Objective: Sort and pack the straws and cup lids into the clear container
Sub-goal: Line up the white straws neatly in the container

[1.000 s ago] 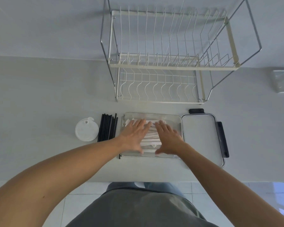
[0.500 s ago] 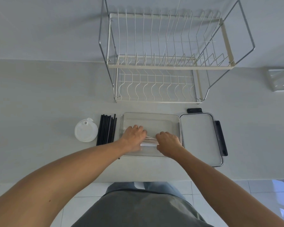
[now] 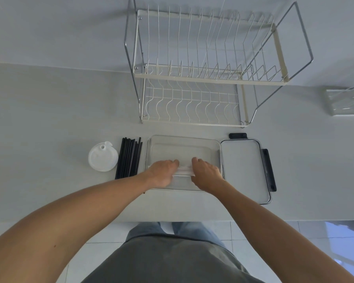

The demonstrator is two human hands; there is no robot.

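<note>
The clear container (image 3: 183, 146) sits on the counter in front of me. Inside it, along its near side, lies a bundle of white paper-wrapped straws (image 3: 184, 172). My left hand (image 3: 161, 172) and my right hand (image 3: 205, 172) both curl over the bundle from either end and press it together; only its middle shows between them. Left of the container lies a row of black straws (image 3: 129, 158). Further left is a stack of white cup lids (image 3: 103, 159).
The container's lid (image 3: 244, 170), with black clips, lies flat right of the container. A two-tier wire dish rack (image 3: 202, 74) stands behind. A clear box (image 3: 345, 103) sits at the far right. The counter's front edge is close below my wrists.
The white straws were spread across the container; my hands have drawn them toward me into a tight bundle at the near side, fingers curling from flat to closed.
</note>
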